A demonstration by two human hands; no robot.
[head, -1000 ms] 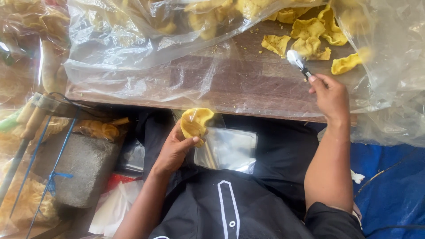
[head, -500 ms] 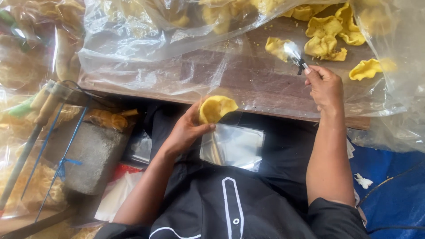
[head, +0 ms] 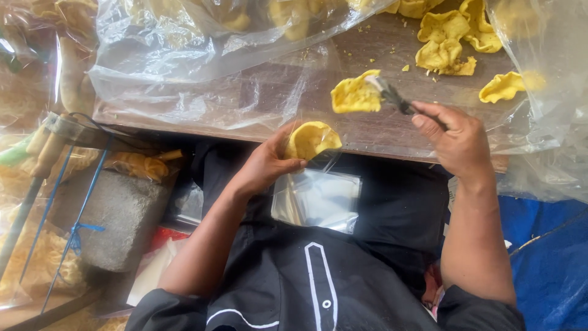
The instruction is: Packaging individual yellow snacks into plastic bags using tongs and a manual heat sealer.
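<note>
My left hand holds a curled yellow cracker at the near edge of the wooden table. My right hand grips a slim dark-handled utensil whose tip lifts a second yellow cracker above the table. A small clear plastic pouch lies on my lap below both hands. More yellow crackers lie loose on the table at the far right.
Large clear plastic bags with crackers cover the table's left and back. A grey stone block and a stick tied with blue string stand at the left. Blue tarp lies at the lower right.
My right hand drew back toward me with the utensil, picking one cracker off the pile. My left hand rose with its cracker from my lap to the table edge.
</note>
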